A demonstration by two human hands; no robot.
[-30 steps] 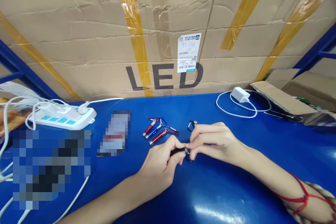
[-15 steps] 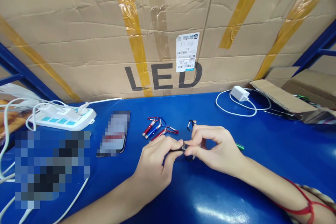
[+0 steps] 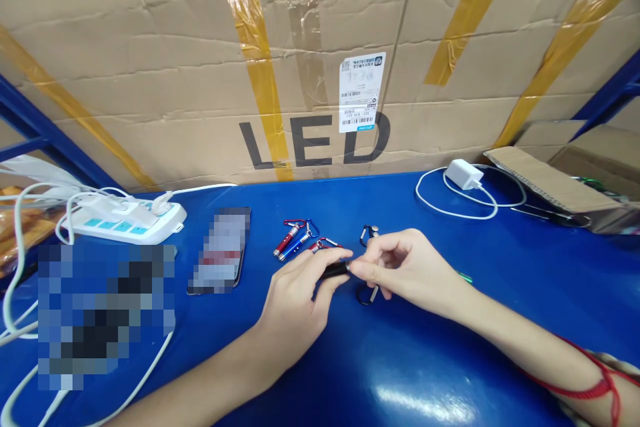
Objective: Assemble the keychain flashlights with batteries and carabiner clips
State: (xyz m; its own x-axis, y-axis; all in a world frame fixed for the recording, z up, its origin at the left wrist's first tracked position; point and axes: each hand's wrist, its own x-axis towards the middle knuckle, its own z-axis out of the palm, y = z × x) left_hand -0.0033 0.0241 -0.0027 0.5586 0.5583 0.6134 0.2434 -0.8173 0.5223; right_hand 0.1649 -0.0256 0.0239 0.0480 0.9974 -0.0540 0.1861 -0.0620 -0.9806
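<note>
Between the thumb and fingers of my left hand lies the black barrel of a small keychain flashlight. My right hand pinches the right end of the barrel, covering it with thumb and fingertips. A black carabiner clip hangs below the right fingers; where it joins is hidden. Behind my left hand lie a red keychain flashlight, a blue one and a second red one, partly covered. Another dark carabiner shows just beyond my right hand, and a green piece peeks out behind the wrist.
A phone lies left of the flashlights on the blue table. Further left are a white power strip and cables. A white charger with its cord lies back right, near an open carton. A large cardboard box stands behind.
My left fingers have loosened and straightened, so more of the black barrel shows. My right fingers have shifted on its end, and the carabiner below shows more. The view has shifted slightly.
</note>
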